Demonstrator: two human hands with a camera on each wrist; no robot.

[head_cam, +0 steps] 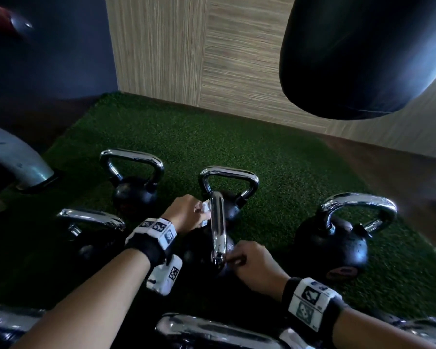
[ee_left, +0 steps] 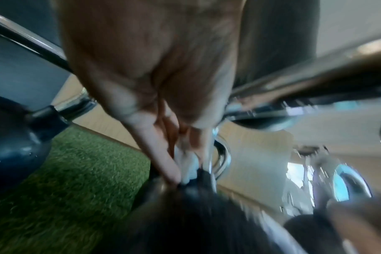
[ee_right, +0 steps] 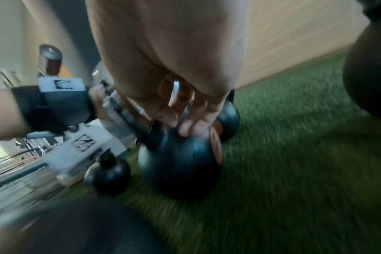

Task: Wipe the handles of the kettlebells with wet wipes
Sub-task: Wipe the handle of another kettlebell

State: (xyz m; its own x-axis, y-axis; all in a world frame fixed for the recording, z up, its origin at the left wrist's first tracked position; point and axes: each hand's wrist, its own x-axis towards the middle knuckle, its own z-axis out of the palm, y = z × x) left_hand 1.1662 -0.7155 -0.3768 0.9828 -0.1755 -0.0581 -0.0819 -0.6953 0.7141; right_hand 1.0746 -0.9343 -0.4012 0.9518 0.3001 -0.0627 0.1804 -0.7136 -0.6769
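Left edge: a grey curved pipe (head_cam: 15, 159) comes down onto the turf (head_cam: 212, 142), a green, short-piled mat.
Kettlebells: black round bodies with chrome loop handles – one at far left (head_cam: 91, 222), one behind it (head_cam: 134, 180), one at centre back (head_cam: 228, 187), one at right (head_cam: 337, 235) with a reddish oval label too blurred to read.
Left hand (head_cam: 184, 212): fingers curled round a white wipe (head_cam: 204, 210), pressing it on the far end of the centre handle (head_cam: 218, 227).
Left wrist view: only here the fingertips (ee_left: 170, 170) show pinching the wipe (ee_left: 187, 165) down where the chrome meets the black body; much of the frame is smeared.
Centre handle: a polished chrome bar seen end-on from the head camera, its kettlebell (ee_right: 178, 161) standing on the turf between the two hands.
Right hand (head_cam: 252, 260): clenched at the near foot of that handle.
Right wrist view: thumb and fingers (ee_right: 191, 127) close round the handle's base, tips touching the black body – hidden from the head camera.
Wrist bands: black straps with white blocks carrying black-and-white square markers – no readable writing.
Upper right: a black punch bag (head_cam: 358, 54), smooth and rounded, hangs before a wood-grain wall (head_cam: 199, 46).
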